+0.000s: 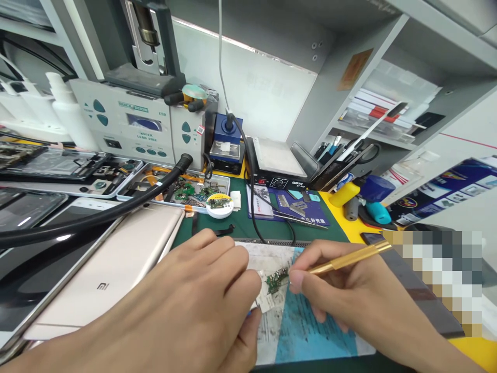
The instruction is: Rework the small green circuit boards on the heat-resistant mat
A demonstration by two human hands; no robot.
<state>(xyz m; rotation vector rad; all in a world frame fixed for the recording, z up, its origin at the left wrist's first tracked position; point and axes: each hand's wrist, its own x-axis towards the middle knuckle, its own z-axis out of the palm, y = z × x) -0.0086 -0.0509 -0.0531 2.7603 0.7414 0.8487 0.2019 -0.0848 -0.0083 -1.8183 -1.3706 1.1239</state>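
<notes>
- A shallow metal tray (128,192) lies behind the small circuit board (276,280), toward the soldering station (128,124); it holds green board scraps, small loose parts and a coil of orange flex.
- A round white tin (219,205) sits at the tray's near right corner, lid off, with yellowish paste inside.
- A second tray (58,171), left of the first, carries an opened phone frame.
- The small circuit board rests on a stained work mat (310,331) on the bench, between the two hands.
- The left hand (186,305) presses on the board's left edge, its grip closed down on board and mat; the fingertips are hidden behind the knuckles.
- The right hand (349,295) has its grip clamped on a gold-handled tool (349,259), thumb and forefinger pinched near the tip, which touches the board's right end.
- A gold phone (108,274) lies face down left of the board.
</notes>
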